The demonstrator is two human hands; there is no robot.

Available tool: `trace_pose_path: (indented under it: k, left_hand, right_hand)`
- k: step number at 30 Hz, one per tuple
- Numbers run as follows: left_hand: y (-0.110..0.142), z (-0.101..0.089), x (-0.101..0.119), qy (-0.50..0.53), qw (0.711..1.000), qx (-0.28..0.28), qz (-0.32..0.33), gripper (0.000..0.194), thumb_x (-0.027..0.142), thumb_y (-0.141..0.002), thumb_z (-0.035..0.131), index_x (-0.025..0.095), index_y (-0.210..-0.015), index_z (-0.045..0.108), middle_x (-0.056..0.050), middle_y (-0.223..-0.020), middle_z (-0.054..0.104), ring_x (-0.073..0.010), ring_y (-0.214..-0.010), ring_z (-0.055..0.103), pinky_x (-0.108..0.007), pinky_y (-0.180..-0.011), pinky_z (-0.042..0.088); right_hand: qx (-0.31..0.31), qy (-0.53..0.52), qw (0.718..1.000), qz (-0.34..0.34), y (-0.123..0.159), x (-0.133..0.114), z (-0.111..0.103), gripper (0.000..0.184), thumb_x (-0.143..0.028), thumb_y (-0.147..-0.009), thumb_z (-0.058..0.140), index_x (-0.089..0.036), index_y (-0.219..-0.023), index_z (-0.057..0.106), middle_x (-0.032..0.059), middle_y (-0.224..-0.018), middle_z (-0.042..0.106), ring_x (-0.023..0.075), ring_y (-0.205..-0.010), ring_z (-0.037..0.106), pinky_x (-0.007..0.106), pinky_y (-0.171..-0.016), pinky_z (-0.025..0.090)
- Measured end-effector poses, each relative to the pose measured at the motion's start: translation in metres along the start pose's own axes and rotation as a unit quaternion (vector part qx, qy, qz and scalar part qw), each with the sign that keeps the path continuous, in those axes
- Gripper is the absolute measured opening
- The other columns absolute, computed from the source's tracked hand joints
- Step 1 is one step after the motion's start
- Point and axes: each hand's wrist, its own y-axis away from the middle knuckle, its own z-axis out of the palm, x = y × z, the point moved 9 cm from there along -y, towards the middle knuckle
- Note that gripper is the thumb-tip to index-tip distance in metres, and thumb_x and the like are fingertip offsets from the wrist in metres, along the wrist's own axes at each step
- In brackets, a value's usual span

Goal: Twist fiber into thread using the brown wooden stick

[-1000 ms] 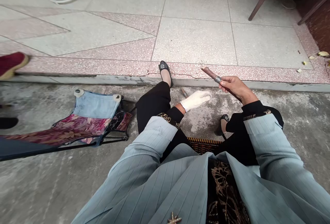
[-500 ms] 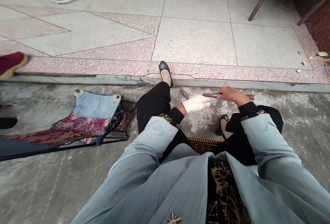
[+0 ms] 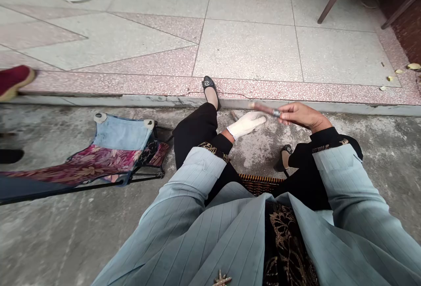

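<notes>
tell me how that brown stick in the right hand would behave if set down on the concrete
The stick looks rigid, probably wood with a metal band, so it should not flex. Its round, slim shape suggests it could roll. The right hand holds it by one end, so it seems light.

The stick [image 3: 263, 109] in the right hand [image 3: 301, 116] looks like dark reddish wood with a shiny metal band. The left hand [image 3: 247, 124] wears a white knit cloth glove, matt. Sleeves are pale blue pinstriped cloth over black cuffs with gold embroidery. Near ground [image 3: 66, 233] is rough grey concrete; the far floor [image 3: 250, 49] is smooth speckled terrazzo in grey and pink. The folding stool [image 3: 108, 154] at left has denim and flowered cloth on a black metal frame. The shoe [image 3: 208, 85] is glossy black
</notes>
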Motion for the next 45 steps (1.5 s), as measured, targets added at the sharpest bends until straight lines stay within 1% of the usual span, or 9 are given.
trace_pose_path:
  k: [4, 10, 17, 25, 27, 30, 34, 40, 45]
  left_hand:
    - [0.001, 0.005, 0.008, -0.068, 0.997, -0.017, 0.019, 0.034, 0.041, -0.094, 0.042, 0.016, -0.087, 0.064, 0.000, -0.067, 0.057, -0.0123, -0.059, 0.048, -0.025, -0.061, 0.037]
    - [0.003, 0.008, 0.007, -0.197, 0.980, -0.033, 0.024, 0.031, 0.037, -0.094, 0.042, 0.017, -0.087, 0.065, -0.003, -0.073, 0.063, -0.0161, -0.068, 0.054, -0.026, -0.066, 0.036]
    - [0.000, 0.011, -0.009, -0.334, 0.941, -0.048, 0.019, 0.031, 0.038, -0.093, 0.045, 0.021, -0.100, 0.070, -0.006, -0.091, 0.070, -0.0202, -0.080, 0.060, -0.026, -0.066, 0.035]
    - [0.007, 0.010, 0.002, -0.178, 0.977, -0.107, 0.056, 0.038, 0.044, -0.094, 0.046, 0.015, -0.104, 0.068, -0.005, -0.093, 0.070, -0.0167, -0.080, 0.060, -0.024, -0.073, 0.041]
    - [0.007, 0.007, 0.006, -0.107, 0.988, -0.097, 0.055, 0.040, 0.047, -0.093, 0.047, 0.014, -0.102, 0.068, -0.006, -0.092, 0.069, -0.0158, -0.079, 0.060, -0.024, -0.073, 0.043]
    - [0.007, 0.000, 0.009, -0.007, 0.998, -0.052, 0.027, 0.042, 0.051, -0.094, 0.046, 0.014, -0.093, 0.066, -0.005, -0.077, 0.065, -0.0125, -0.064, 0.055, -0.025, -0.063, 0.042]
    - [0.008, 0.000, 0.013, 0.060, 0.998, -0.026, 0.001, 0.041, 0.051, -0.093, 0.049, 0.014, -0.082, 0.063, -0.002, -0.063, 0.057, -0.0098, -0.053, 0.047, -0.025, -0.055, 0.039]
    - [0.006, 0.007, 0.010, 0.056, 0.998, -0.036, -0.013, 0.034, 0.046, -0.088, 0.057, 0.014, -0.080, 0.065, -0.002, -0.059, 0.057, -0.0102, -0.051, 0.044, -0.026, -0.053, 0.036]
    - [0.005, 0.009, 0.000, 0.037, 0.998, -0.042, -0.026, 0.028, 0.040, -0.088, 0.058, 0.016, -0.079, 0.067, -0.002, -0.055, 0.057, -0.0118, -0.051, 0.044, -0.028, -0.054, 0.035]
  right_hand:
    - [0.196, -0.058, 0.979, -0.022, -0.003, 0.008, -0.035, 0.028, -0.044, -0.081, 0.069, -0.016, -0.088, 0.066, 0.0035, -0.078, 0.063, 0.0105, -0.061, 0.050, 0.025, -0.056, 0.040]
    - [0.225, 0.252, 0.935, 0.106, -0.012, 0.024, -0.040, 0.020, -0.033, -0.086, 0.058, -0.016, -0.088, 0.068, 0.0043, -0.072, 0.060, 0.0145, -0.063, 0.050, 0.029, -0.058, 0.034]
    - [-0.005, 0.443, 0.875, 0.195, -0.015, 0.045, -0.003, 0.018, -0.027, -0.085, 0.057, -0.016, -0.077, 0.069, 0.0100, -0.077, 0.066, 0.0167, -0.065, 0.053, 0.030, -0.058, 0.033]
    - [-0.288, 0.151, 0.941, 0.096, 0.002, 0.034, 0.058, 0.030, -0.043, -0.082, 0.068, -0.015, -0.091, 0.073, 0.0014, -0.071, 0.066, 0.0110, -0.059, 0.053, 0.025, -0.057, 0.039]
    - [-0.247, 0.084, 0.964, 0.055, 0.004, 0.019, 0.049, 0.037, -0.044, -0.080, 0.071, -0.015, -0.103, 0.073, 0.0009, -0.075, 0.067, 0.0101, -0.060, 0.053, 0.024, -0.057, 0.040]
    - [-0.064, -0.032, 0.997, -0.011, 0.004, -0.003, 0.012, 0.035, -0.042, -0.079, 0.074, -0.016, -0.103, 0.072, 0.0012, -0.080, 0.067, 0.0094, -0.062, 0.053, 0.024, -0.060, 0.042]
    - [0.170, -0.152, 0.971, -0.067, 0.010, -0.010, -0.034, 0.031, -0.043, -0.075, 0.078, -0.014, -0.082, 0.069, 0.0022, -0.074, 0.063, 0.0082, -0.059, 0.050, 0.022, -0.055, 0.041]
    - [0.253, -0.125, 0.959, -0.020, 0.000, 0.009, -0.047, 0.033, -0.043, -0.071, 0.079, -0.014, -0.077, 0.064, 0.0021, -0.068, 0.061, 0.0083, -0.054, 0.048, 0.021, -0.048, 0.038]
    - [0.281, 0.063, 0.956, 0.064, -0.003, 0.024, -0.057, 0.018, -0.030, -0.082, 0.064, -0.012, -0.086, 0.068, 0.0023, -0.067, 0.061, 0.0101, -0.054, 0.048, 0.024, -0.052, 0.037]
